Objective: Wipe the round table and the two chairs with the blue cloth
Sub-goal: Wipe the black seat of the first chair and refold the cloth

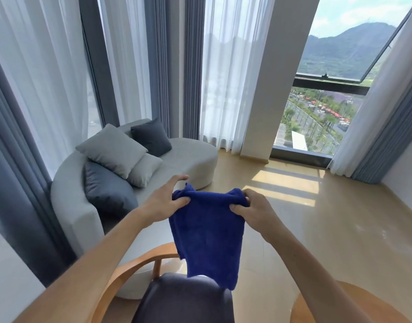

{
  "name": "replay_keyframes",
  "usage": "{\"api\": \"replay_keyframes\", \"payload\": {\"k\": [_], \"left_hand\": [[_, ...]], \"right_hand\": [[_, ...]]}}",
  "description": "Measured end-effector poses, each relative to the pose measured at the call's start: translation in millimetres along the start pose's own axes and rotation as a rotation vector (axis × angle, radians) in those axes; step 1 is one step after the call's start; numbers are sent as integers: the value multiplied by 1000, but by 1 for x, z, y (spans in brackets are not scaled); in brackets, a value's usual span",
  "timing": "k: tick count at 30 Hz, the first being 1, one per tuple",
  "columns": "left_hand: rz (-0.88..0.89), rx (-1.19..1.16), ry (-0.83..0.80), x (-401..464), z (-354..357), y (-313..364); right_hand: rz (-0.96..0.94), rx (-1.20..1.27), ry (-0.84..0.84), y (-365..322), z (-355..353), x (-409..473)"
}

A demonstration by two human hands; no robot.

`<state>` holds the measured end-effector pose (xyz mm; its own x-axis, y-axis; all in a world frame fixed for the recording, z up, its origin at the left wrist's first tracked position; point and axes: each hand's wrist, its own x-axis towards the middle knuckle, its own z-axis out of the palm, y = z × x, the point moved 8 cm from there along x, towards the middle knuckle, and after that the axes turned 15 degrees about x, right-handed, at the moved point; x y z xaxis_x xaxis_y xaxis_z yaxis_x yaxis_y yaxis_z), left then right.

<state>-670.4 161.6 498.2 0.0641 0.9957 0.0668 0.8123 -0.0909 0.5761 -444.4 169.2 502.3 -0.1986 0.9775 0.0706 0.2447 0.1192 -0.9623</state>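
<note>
Bright daylight thru window (326, 94) at 1 o'clock; sun stripes on floor (286, 187); wide-angle bending at edges; slight softness.

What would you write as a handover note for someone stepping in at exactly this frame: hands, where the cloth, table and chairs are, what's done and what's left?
Left hand: pinches the top left corner of the blue cloth.
Right hand: grips the top right corner; the cloth hangs spread between both hands, in the air.
Chair: directly below the cloth, dark seat, wooden armrest; the cloth is not clearly touching it.
Round table: only a wooden edge shows at the lower right, likely the table.
Second chair: not in view.
Done: cloth picked up and opened. No wiping can be confirmed.
Left: wipe the table and both chairs.
</note>
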Motion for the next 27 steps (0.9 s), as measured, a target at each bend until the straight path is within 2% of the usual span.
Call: {"api": "replay_keyframes", "payload": {"k": [2,4,6,9,11,12,15,17,20,23,25,27], "left_hand": [[-31,-167,26,1,2,-3],[-112,-335,72,1,1,-7],[-191,-515,41,0,1,-8],[-114,-766,-177,-3,4,2],[-26,-691,-214,-6,1,6],[6,-570,-169,-6,-3,6],[87,-39,37,-5,-17,9],[93,107,89,-6,-18,7],[46,33,123,-3,-17,1],[-72,-150,172,-1,-21,-4],[-117,-393,16,-1,-14,-6],[-68,-593,-199,-6,-5,0]], "right_hand": [[-64,-165,64,-2,-4,4],[-64,-194,106,0,-7,6],[4,-57,151,4,-12,7],[167,272,57,8,-9,6],[235,338,-67,8,-3,4],[227,299,-105,7,0,3],[13,-1,-68,-8,-2,2],[-164,-192,-8,-22,-3,1],[-265,-320,74,-27,-5,4],[-197,-274,130,-20,-11,9],[-92,-144,63,-13,-11,13],[10,-22,-83,-8,-3,12]]}}
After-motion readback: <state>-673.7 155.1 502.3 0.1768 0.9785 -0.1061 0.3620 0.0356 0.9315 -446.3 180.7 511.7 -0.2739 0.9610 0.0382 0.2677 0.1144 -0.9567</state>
